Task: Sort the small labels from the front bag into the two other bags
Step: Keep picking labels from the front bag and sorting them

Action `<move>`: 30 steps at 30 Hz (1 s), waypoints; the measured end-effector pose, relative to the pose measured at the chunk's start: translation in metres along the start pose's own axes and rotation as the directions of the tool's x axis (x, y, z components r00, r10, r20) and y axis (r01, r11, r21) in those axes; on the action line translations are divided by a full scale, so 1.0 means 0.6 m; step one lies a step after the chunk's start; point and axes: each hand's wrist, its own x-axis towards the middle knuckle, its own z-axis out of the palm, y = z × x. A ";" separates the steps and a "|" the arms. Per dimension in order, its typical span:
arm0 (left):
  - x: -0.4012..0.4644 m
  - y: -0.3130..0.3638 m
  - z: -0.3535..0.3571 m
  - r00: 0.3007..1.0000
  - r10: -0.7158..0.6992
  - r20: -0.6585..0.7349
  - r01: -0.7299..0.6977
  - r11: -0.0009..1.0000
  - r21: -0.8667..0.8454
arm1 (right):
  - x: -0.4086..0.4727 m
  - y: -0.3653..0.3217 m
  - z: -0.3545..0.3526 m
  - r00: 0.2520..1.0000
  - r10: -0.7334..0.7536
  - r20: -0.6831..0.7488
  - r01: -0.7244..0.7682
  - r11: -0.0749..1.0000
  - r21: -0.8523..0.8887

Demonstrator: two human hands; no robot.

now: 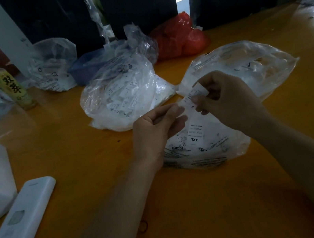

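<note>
A bottle (10, 87), a red bag (179, 36) and a white device (21, 222) sat on the table (73, 143). Both hands met above the front bag (204, 144), partly covering it. The left hand (153, 129) and right hand (225, 99) pinched a label (191, 97) between the left bag (123, 95) and right bag (247, 66).

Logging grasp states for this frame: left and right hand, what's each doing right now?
Left hand: fingers pinch one end of a small label.
Right hand: fingers pinch the same label's other end, above the front bag.
</note>
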 end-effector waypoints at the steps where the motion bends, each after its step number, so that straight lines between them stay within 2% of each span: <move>1: 0.000 0.001 0.001 1.000 -0.007 -0.002 0.007 1.000 -0.018 | 0.000 0.001 0.000 1.000 0.006 0.000 -0.006 1.000 0.011; 6: 0.001 0.001 0.000 0.999 -0.041 -0.013 0.040 0.997 -0.061 | -0.006 -0.001 0.011 0.997 -0.010 0.078 0.008 1.000 0.030; 10: 0.003 -0.001 -0.002 0.998 -0.058 -0.022 0.056 0.996 -0.064 | -0.002 0.000 0.004 0.999 0.018 0.046 -0.023 0.992 0.125; 14: 0.004 0.000 -0.001 0.998 -0.065 -0.021 0.064 0.996 -0.060 | -0.005 -0.002 0.007 0.993 -0.009 0.118 0.005 0.999 0.035; 18: 0.002 -0.002 -0.002 0.998 -0.062 -0.021 0.060 0.996 -0.061 | -0.006 0.001 0.011 0.995 -0.023 0.098 0.026 0.999 -0.030; 22: 0.003 0.000 -0.001 0.997 -0.076 -0.030 0.075 0.997 -0.034 | -0.001 0.007 0.007 1.000 0.018 0.001 -0.018 0.993 0.117; 24: 0.003 -0.002 -0.002 0.996 -0.076 -0.041 0.076 0.997 0.005 | -0.002 0.006 0.009 0.999 0.038 0.007 -0.039 0.983 0.181; 28: 0.002 -0.004 -0.002 0.997 -0.057 -0.047 0.059 0.997 0.054 | -0.005 0.003 0.016 0.996 0.060 0.071 -0.070 0.984 0.162; 30: 0.002 -0.003 -0.003 0.997 -0.065 -0.052 0.067 0.997 0.028 | -0.006 0.003 0.017 0.997 0.056 0.045 -0.063 0.981 0.182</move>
